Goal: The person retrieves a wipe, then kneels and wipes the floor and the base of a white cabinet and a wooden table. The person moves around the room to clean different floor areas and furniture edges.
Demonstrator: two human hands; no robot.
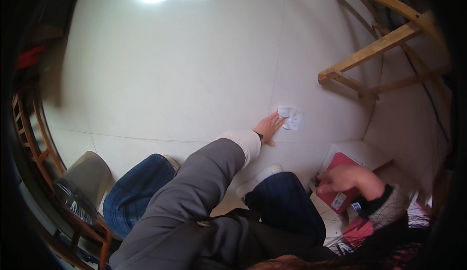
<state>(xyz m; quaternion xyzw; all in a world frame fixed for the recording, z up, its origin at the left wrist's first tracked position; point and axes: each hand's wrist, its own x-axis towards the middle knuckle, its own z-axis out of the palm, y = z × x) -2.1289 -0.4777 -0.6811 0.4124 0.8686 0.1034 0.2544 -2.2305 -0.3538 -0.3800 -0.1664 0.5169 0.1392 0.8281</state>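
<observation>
My left hand (pixel 270 128) lies flat on the pale tiled floor (pixel 185 85), fingers stretched out and thumb apart. Its fingertips touch the edge of a crumpled white tissue (pixel 292 119). At the lower right, my right hand (pixel 346 179) is over a red panel (pixel 342 159) with a small pale label, beside a white box-like thing (pixel 360 149). The fingers of that hand are curled and closed, slightly blurred. Whether a small thing is between them is hidden.
A wooden frame with legs (pixel 374 51) stands at the upper right, with a dark cable (pixel 423 78) behind it. To the left are a grey bin with a plastic liner (pixel 87 173) and brown wooden rails (pixel 41 129). My jeans-clad knees (pixel 287 202) flank my left arm.
</observation>
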